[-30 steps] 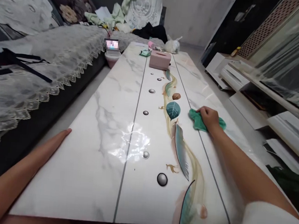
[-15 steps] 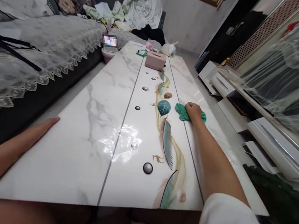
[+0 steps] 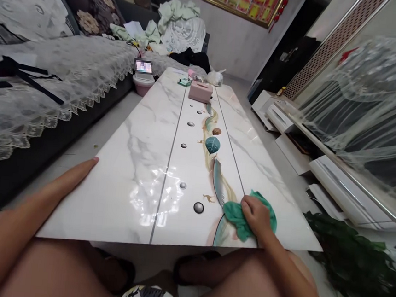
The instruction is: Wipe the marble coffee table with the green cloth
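Note:
In the head view, my right hand (image 3: 257,214) is closed on a crumpled green cloth (image 3: 238,219), pressed against the glossy tabletop near its front edge. Part of the cloth fans out behind and beside the knuckles. My left hand (image 3: 81,171) rests along the left side edge of the white marble-patterned table (image 3: 127,198). One finger shows stretched out there; the others are hidden from this angle. Beneath the cloth and beyond it runs a printed strip of leaves, feathers and dots.
A pink tissue box (image 3: 200,92) stands at the table's far end, near a green packet (image 3: 184,82) and a white plastic bag (image 3: 215,77). The lace-covered sofa (image 3: 84,60) lines the left. At right are a low cabinet (image 3: 334,181) and a leafy plant (image 3: 351,254).
My right hand has drawn the green cloth toward me, to the near edge of the table, and the cloth is more spread. My left hand stays at the left edge while the view has shifted.

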Available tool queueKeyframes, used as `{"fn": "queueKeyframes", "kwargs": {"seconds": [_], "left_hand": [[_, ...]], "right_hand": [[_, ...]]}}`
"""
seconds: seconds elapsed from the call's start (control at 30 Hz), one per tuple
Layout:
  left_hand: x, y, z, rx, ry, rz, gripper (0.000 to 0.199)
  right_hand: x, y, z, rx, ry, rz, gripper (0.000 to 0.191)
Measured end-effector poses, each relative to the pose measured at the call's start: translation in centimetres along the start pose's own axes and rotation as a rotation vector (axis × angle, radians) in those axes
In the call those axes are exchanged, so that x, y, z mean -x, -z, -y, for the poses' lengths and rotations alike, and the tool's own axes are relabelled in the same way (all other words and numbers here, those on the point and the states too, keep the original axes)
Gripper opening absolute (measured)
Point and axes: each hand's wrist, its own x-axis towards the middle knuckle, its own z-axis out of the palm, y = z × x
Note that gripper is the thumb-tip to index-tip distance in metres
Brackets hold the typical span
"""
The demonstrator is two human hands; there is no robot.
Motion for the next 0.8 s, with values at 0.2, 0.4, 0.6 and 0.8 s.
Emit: {"fn": "queueKeyframes", "kwargs": {"seconds": [0.2,0.4,0.6,0.8], "left_hand": [[0.2,0.2,-0.5,-0.106,0.054,0.089,0.066],[2.2,-1.3,-2.6,-0.628,-0.414,-0.309,0.066],[11.4,-12.2,-5.6,-0.453,-1.485,0.210,0.033],[23.0,-24.0,-10.6,-0.614,-1.593,0.563,0.037]], "right_hand": [[2.4,-0.1,1.1,-0.052,-0.047,-0.037,0.038],[-1.1,0.6,2.2,-0.229,-0.132,-0.094,0.036],[1.4,6.3,0.4,-0.143,0.038,-0.110,0.040],[8.5,7.9,-1.5,0.147,0.025,0.304,0.038]]}}
